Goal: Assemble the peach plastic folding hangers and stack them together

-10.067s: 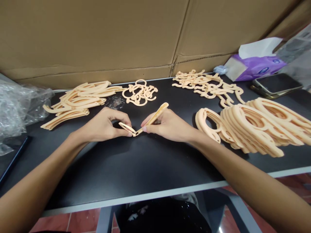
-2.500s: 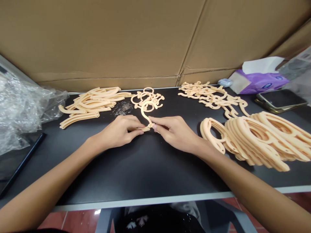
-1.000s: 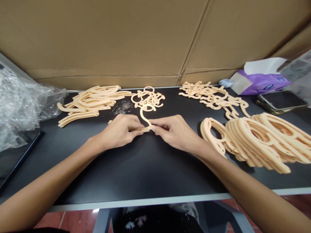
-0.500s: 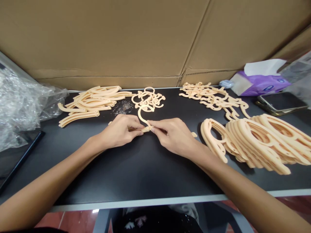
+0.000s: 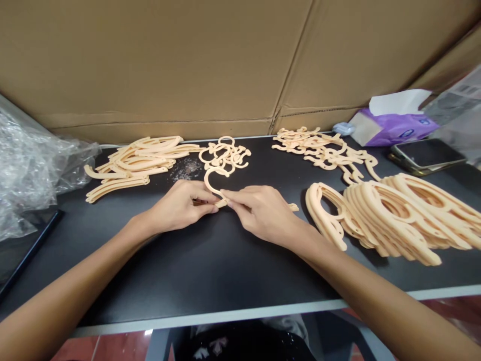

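My left hand [image 5: 180, 206] and my right hand [image 5: 259, 213] meet at the middle of the black table [image 5: 210, 265]. Both pinch the base of one peach plastic hanger piece [image 5: 221, 202] that lies low on the table. Its curved hook [image 5: 209, 179] rises from between my fingertips toward the far side. A short end of the piece [image 5: 292, 206] pokes out to the right of my right hand. Most of the piece is hidden under my fingers.
Curved peach arms [image 5: 131, 161] are piled at the back left, loose hooks [image 5: 224, 154] behind my hands, more hooks [image 5: 323, 150] at the back right. A row of whole hangers [image 5: 391, 210] lies right. Plastic wrap [image 5: 30, 170], tissue pack [image 5: 391, 125], phone [image 5: 428, 153], cardboard wall [image 5: 188, 65].
Ten seconds ago I held a bare hanger arm in both hands; now a hook stands on it. In the last second the hook has tipped a little to the left.
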A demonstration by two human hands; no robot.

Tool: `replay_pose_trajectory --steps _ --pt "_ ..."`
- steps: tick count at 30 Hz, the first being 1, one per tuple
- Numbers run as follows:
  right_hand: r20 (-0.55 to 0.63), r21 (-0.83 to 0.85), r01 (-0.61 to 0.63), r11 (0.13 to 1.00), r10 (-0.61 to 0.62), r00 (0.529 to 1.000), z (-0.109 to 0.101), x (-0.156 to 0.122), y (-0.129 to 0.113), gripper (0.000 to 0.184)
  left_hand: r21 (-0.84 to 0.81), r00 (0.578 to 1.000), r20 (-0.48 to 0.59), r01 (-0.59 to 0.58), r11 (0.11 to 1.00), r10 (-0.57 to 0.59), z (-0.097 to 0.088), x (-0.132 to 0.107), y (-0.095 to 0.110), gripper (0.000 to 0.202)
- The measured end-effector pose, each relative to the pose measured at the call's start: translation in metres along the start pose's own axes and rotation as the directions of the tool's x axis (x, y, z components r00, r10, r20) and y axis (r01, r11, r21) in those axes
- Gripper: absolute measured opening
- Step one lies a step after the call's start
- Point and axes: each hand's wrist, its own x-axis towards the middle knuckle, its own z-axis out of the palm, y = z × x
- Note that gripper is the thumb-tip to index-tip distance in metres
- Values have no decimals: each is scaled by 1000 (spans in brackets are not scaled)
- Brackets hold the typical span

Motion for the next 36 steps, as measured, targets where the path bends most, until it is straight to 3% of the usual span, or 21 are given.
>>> replay_pose_trajectory --steps 7,11,19,28,36 --pt "-61 63 -46 997 50 997 6 2 2 30 4 996 -23 81 997 -80 2 0 2 18" --pt "-118 117 -79 990 93 989 8 4 0 29 29 990 -95 108 994 -105 5 1 6 21" --pt "-229 255 -124 959 184 956 13 8 0 29 250 957 -288 36 968 39 14 -4 3 20" --pt "-181 180 -82 980 115 977 17 2 0 29 347 971 -207 -39 937 117 18 -7 6 16" --pt "-111 59 -48 997 54 992 9 -1 -4 21 329 980 -174 -34 944 95 18 -8 12 18"
